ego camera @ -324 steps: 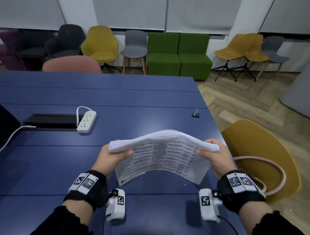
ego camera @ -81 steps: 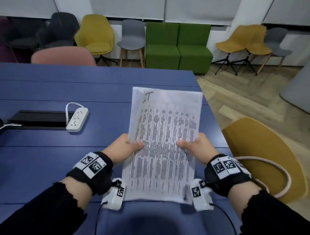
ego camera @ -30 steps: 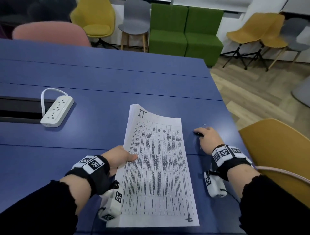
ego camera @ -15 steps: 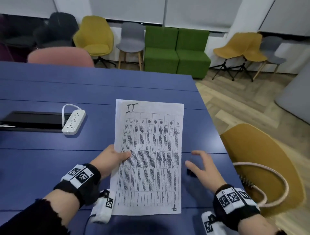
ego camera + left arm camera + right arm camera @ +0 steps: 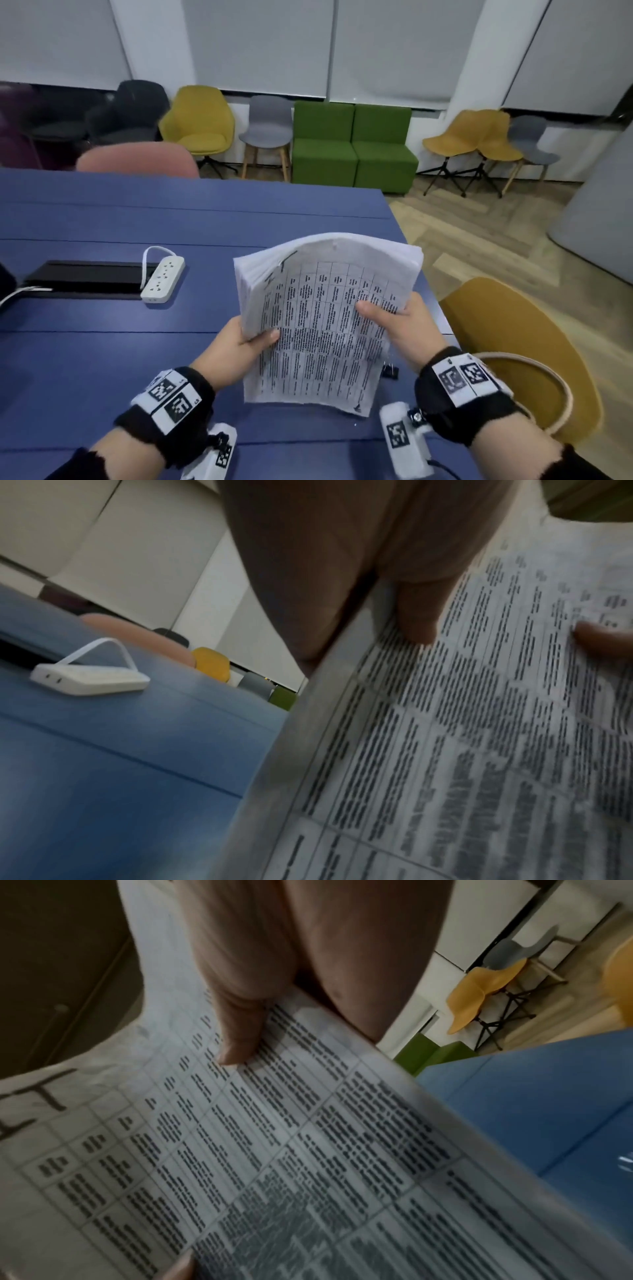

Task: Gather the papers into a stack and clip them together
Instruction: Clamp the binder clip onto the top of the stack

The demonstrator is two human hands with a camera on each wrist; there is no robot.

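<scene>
Two hands hold everything here; above the blue table point(image 5: 102, 342) you have the stack of papers point(image 5: 325, 325) lifted, its top flopping back; your left hand point(image 5: 236, 349) pinches the left edge, your right hand point(image 5: 407, 329) pinches the right; the sheets look light, limp and prone to sliding, so square them and grip near one short edge; the binder clip point(image 5: 390, 371) lies on the table just under the stack's right edge.

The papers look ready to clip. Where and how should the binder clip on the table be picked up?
Pinch the binder clip by its wire handles, coming from above with the right hand. They stick up; its body lies by the stack, partly hidden.
</scene>
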